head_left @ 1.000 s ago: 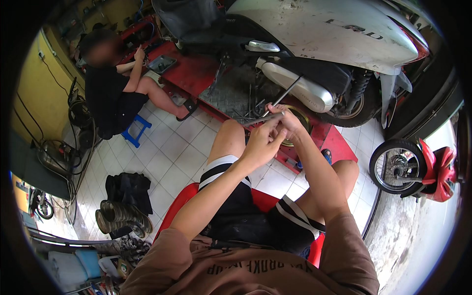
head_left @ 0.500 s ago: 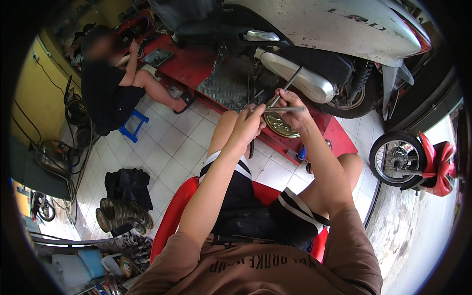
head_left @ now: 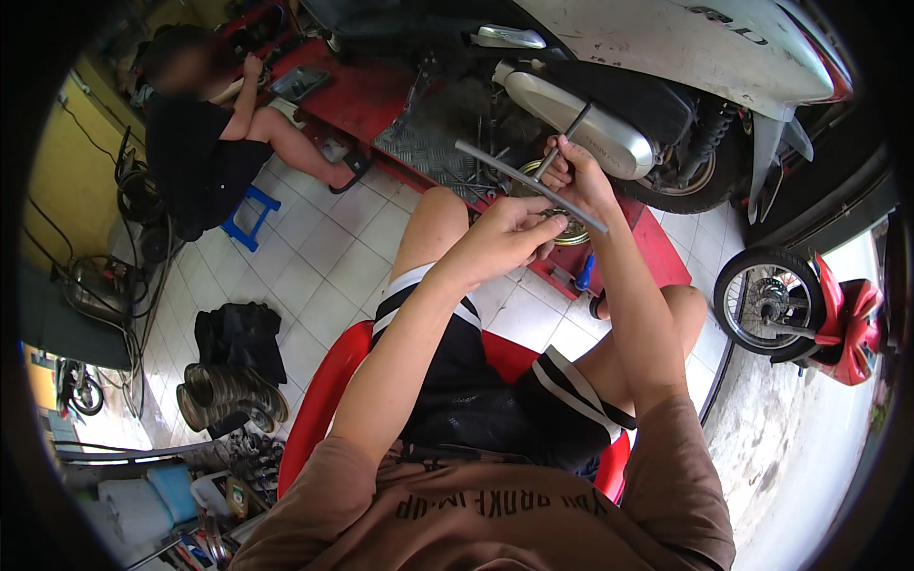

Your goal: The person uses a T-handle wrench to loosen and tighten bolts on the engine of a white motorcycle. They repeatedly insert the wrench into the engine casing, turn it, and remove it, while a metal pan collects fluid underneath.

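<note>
A grey metal T-shaped tool (head_left: 486,157) is raised over my lap, its long crossbar slanting down to the right and its shaft rising toward the scooter. My right hand (head_left: 579,173) is closed on the shaft, above the crossbar. My left hand (head_left: 519,233) is closed just beneath the crossbar, at its fingertips touching or very near the tool; what lies inside those fingers is hidden. Behind both hands, a gold-coloured round part (head_left: 571,235) rests on the red lift (head_left: 657,257), partly covered. A blue-handled tool (head_left: 586,273) is at the lift's edge.
A silver scooter (head_left: 666,48) stands on the lift. A co-worker (head_left: 190,152) sits upper left on a blue stool (head_left: 255,214). A red motorbike front end (head_left: 847,324) with wheel is at right, boots (head_left: 224,400) and cables (head_left: 133,285) at left.
The tool's crossbar has gone from level to tilted, left end raised. My right hand has moved up. My left hand has shifted right, under the crossbar.
</note>
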Demonstrator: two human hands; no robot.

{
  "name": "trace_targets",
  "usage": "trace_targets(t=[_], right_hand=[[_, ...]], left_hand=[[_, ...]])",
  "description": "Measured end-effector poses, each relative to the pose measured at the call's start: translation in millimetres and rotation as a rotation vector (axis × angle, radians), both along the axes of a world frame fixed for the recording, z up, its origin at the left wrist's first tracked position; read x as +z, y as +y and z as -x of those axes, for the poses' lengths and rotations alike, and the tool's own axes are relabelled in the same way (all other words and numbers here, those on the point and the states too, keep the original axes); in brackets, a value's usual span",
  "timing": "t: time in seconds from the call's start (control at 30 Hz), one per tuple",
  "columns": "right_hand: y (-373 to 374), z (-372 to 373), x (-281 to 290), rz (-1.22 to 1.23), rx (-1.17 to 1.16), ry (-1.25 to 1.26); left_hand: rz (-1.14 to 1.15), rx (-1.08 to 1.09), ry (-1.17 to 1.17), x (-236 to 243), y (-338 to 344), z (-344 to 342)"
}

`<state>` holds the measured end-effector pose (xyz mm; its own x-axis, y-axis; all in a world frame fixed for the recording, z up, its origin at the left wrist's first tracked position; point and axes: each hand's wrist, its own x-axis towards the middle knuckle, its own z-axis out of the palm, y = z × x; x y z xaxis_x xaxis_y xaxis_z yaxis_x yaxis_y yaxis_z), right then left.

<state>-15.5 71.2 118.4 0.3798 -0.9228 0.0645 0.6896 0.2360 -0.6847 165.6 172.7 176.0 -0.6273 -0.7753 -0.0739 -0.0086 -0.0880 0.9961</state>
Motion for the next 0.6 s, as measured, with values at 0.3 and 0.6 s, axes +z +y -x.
trace_targets(t=[0.3,0.6], right_hand=[[4.7,1.6,5.8,-0.039,-0.057,0.029],[6.3,-0.9,1.1,-0.057,-0.084,0.026]], left_hand=[[0.048,0.071,-0.143,-4.8,5.1,-2.5],[0.005,0.3,-0.078,-17.8,5.4,8.3]])
